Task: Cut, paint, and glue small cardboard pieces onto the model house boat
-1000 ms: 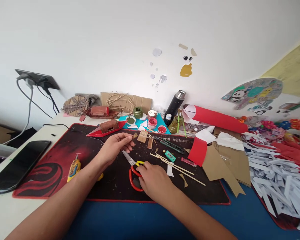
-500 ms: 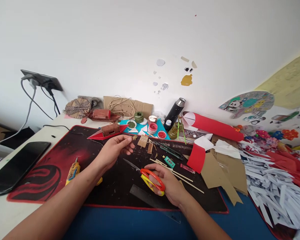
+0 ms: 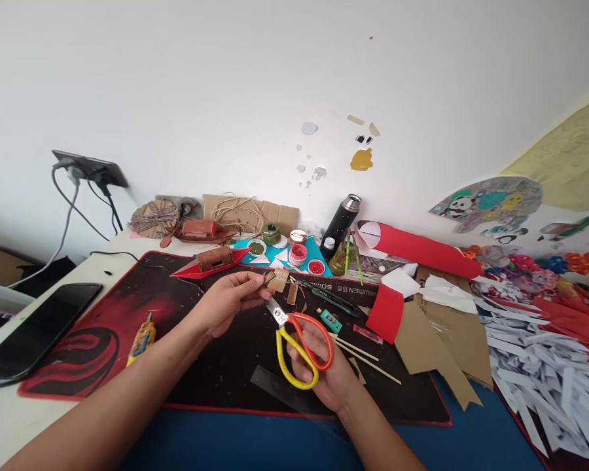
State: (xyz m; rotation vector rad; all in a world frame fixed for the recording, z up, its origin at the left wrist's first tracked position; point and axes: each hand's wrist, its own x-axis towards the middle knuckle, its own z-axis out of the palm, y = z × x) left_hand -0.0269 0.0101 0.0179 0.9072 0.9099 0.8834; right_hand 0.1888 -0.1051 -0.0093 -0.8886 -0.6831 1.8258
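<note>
Scissors with one red and one yellow handle (image 3: 298, 350) are in my right hand (image 3: 328, 366), whose fingers pass through the loops. Their blades point up and left, reaching my left hand (image 3: 233, 297). That hand pinches a small brown cardboard piece (image 3: 269, 281) between thumb and fingers; the blade tips are hidden near its fingertips. More small cardboard bits (image 3: 279, 279) lie just behind, on the black and red mat (image 3: 216, 379). Beyond my left hand rests a red boat with a brown cabin (image 3: 211, 260).
Paint pots (image 3: 298, 254) stand on blue paper at the back, beside a black flask (image 3: 342, 219). A glue gun (image 3: 142, 338) and phone (image 3: 39, 330) lie left. A ruler (image 3: 279, 390), cutter (image 3: 330, 298), sticks (image 3: 368, 368) and cardboard (image 3: 422, 340) lie near my right hand.
The scissors have moved up to my left hand, and their handles have spread apart and turned. My left hand has shifted slightly right. The view has shifted a little.
</note>
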